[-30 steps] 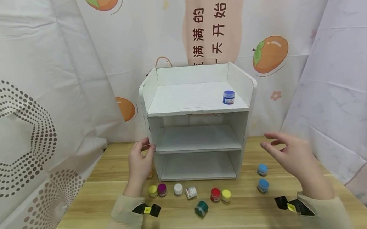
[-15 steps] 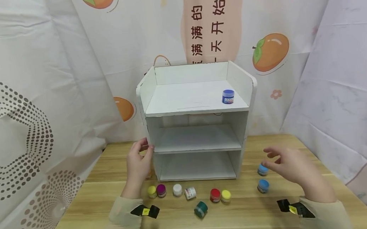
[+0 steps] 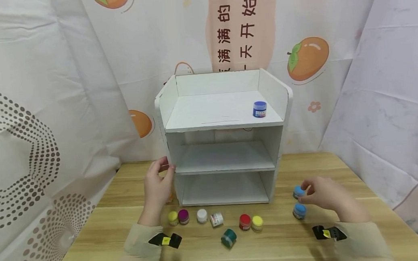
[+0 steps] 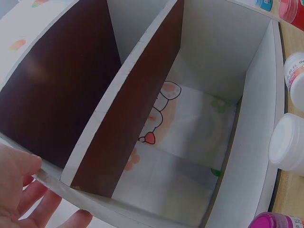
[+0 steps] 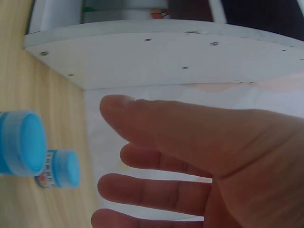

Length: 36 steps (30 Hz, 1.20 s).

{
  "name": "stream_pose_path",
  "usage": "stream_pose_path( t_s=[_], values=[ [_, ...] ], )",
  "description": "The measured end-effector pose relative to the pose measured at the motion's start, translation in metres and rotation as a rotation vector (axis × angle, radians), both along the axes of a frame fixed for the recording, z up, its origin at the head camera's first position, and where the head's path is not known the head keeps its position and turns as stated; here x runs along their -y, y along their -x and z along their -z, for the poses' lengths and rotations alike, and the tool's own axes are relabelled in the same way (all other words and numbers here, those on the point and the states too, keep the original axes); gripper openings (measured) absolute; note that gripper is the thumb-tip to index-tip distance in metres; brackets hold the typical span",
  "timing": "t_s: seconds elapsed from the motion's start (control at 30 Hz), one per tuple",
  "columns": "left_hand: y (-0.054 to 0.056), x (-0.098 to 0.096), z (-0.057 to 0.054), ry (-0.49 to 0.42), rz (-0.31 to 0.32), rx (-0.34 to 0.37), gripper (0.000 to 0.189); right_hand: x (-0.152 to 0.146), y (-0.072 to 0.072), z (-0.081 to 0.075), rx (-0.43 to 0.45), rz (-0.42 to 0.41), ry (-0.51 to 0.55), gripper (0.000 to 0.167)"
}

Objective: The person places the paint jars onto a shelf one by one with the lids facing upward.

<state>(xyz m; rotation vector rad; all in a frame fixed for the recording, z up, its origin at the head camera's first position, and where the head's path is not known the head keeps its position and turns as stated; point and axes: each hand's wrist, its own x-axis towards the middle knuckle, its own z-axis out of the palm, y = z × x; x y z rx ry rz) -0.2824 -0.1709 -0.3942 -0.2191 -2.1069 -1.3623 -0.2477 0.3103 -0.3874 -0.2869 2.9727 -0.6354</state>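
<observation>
A white shelf unit [image 3: 207, 110] stands on the wooden table, with a dark blue paint jar [image 3: 259, 110] upright on its top board. My left hand [image 3: 156, 188] holds the unit's left side panel; in the left wrist view the thumb [image 4: 29, 164] lies at its front edge and the fingers lie outside. On the right, my right hand [image 3: 326, 197] hovers over two light blue paint jars, one nearer [image 3: 299, 212] and one farther back [image 3: 298, 191]. Its fingers are apart and bent a little, with nothing between thumb and fingers in the right wrist view [image 5: 156, 152].
Before the unit stand yellow [image 3: 173, 218], purple [image 3: 183, 217], white [image 3: 202, 216], red [image 3: 245, 222] and another yellow jar [image 3: 257, 223]. A white jar [image 3: 217, 219] and a green jar [image 3: 228, 238] look tipped over. Something orange [image 3: 170, 198] is partly hidden by the left hand.
My right hand has come down from beside the unit to the two light blue jars. The left hand keeps its place on the side panel.
</observation>
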Motion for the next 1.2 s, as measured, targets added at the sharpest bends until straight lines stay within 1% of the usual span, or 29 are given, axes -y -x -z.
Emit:
stream_pose_path(
  t_s=[0.2, 0.43, 0.6, 0.7, 0.9, 1.2],
  values=[
    [-0.001, 0.0, -0.001, 0.005, -0.004, -0.009, 0.031, 0.001, 0.004, 0.01, 0.013, -0.005, -0.01, 0.033],
    [0.0, 0.0, 0.0, 0.016, -0.009, -0.002, 0.031, 0.003, 0.006, 0.021, 0.045, -0.002, 0.019, 0.026],
    [-0.001, 0.0, -0.001, 0.009, -0.007, 0.0, 0.031, 0.005, 0.006, 0.024, 0.06, 0.001, 0.03, 0.026],
    [-0.001, 0.0, -0.001, 0.003, -0.003, -0.004, 0.031, 0.007, 0.006, 0.025, 0.081, 0.018, 0.043, 0.028],
    [0.0, 0.0, -0.001, -0.007, 0.001, -0.013, 0.029, 0.01, 0.005, 0.027, 0.113, 0.025, 0.042, 0.026],
    [0.001, 0.001, 0.001, 0.01, -0.003, -0.014, 0.03, 0.009, 0.006, 0.033, 0.127, 0.03, 0.052, 0.023]
  ],
)
